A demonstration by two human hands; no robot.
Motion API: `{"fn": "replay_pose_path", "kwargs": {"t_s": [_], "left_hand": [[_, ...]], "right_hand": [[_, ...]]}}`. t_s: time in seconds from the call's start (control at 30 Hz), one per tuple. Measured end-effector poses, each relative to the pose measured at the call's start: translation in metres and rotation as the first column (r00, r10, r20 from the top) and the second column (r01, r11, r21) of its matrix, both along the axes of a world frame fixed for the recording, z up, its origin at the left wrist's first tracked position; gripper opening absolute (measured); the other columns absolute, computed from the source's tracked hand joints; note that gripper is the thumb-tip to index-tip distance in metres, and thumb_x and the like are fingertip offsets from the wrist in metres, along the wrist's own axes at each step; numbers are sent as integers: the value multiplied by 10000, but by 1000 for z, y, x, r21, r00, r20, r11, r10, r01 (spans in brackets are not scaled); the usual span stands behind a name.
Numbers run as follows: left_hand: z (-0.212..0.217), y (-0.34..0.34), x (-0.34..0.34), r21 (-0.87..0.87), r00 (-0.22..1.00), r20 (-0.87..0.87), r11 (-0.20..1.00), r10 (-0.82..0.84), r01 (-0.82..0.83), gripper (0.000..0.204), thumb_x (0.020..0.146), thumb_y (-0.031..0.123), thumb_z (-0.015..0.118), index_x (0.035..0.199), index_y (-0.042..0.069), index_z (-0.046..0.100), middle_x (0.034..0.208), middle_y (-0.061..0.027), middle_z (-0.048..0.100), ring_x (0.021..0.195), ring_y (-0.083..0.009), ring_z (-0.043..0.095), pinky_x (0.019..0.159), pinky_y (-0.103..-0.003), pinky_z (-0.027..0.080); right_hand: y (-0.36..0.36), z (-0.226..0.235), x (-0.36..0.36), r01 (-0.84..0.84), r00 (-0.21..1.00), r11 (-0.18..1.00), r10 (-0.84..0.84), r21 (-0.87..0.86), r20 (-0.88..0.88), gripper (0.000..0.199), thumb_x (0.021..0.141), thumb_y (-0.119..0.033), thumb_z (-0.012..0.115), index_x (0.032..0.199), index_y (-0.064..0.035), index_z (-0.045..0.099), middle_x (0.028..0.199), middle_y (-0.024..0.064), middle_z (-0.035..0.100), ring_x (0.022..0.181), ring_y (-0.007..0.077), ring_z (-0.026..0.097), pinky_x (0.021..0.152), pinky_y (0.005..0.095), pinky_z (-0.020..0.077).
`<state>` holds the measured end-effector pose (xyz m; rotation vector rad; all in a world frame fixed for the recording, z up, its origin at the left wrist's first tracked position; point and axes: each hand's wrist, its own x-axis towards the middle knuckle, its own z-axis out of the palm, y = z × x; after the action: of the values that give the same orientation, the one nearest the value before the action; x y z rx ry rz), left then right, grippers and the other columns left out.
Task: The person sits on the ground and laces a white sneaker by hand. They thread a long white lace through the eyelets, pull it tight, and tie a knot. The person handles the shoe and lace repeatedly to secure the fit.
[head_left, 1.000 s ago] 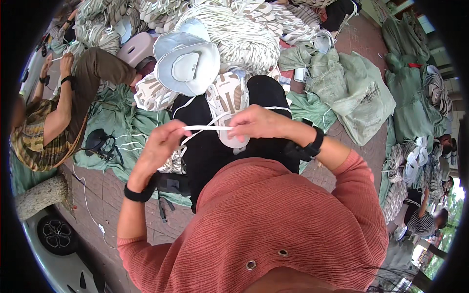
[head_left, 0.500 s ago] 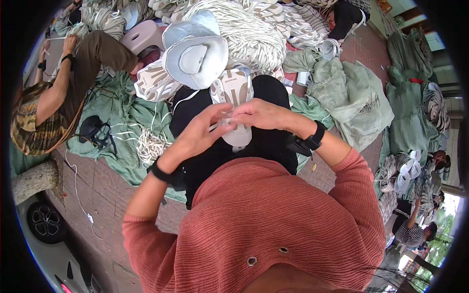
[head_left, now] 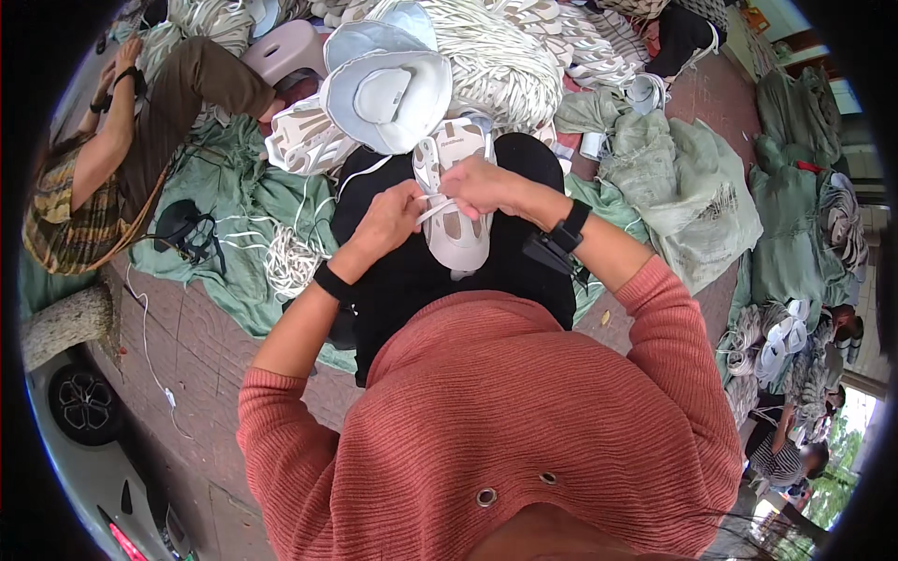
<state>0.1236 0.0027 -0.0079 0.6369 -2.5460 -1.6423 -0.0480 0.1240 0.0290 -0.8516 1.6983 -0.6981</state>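
A beige and white shoe upper (head_left: pixel 458 245) lies lengthwise between my black-trousered knees, its rounded toe toward me. A white shoelace (head_left: pixel 431 210) runs across its upper part. My left hand (head_left: pixel 388 222) is closed on this lace at the shoe's left side, fingers pinched together. Over the middle of the shoe, my right hand (head_left: pixel 482 187) is closed too, gripping the lace and hiding part of the lacing holes. Beyond the shoe's far end sits a pale blue, hat-shaped piece (head_left: pixel 430 89) with a white inside.
Bundled white laces and more shoe uppers (head_left: pixel 309 140) pile up ahead. Green sacking (head_left: pixel 187 280) holds loose laces (head_left: pixel 295 257) at left. A pale sack (head_left: pixel 687 187) lies at right. Another person (head_left: pixel 103 159) sits at left near a pink stool (head_left: pixel 288 51); a car (head_left: pixel 84 458) stands behind them.
My hands have drawn slightly apart, with the lace now stretched between them. The right hand has shifted up the shoe, and more of its toe shows.
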Motion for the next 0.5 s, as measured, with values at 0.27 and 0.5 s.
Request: {"fn": "replay_pose_path", "kwargs": {"t_s": [0.27,0.5], "left_hand": [[10,24,10,-313,1000,-8,950,-4,1,135,900,168,576,877,37,599,639,-163,577,589,-314,595,547,-414,440],[23,31,4,-503,996,-84,864,-29,-17,129,851,171,567,825,50,605,686,-184,620,672,-394,622,585,-475,473]], "right_hand": [[20,-10,10,-77,996,984,69,-159,-51,253,887,-93,530,1055,35,669,564,12,559,430,60,495,447,239,362],[22,-12,13,-44,999,981,38,-188,-36,218,860,-95,513,959,9,677,542,44,577,435,88,549,462,250,403]]}}
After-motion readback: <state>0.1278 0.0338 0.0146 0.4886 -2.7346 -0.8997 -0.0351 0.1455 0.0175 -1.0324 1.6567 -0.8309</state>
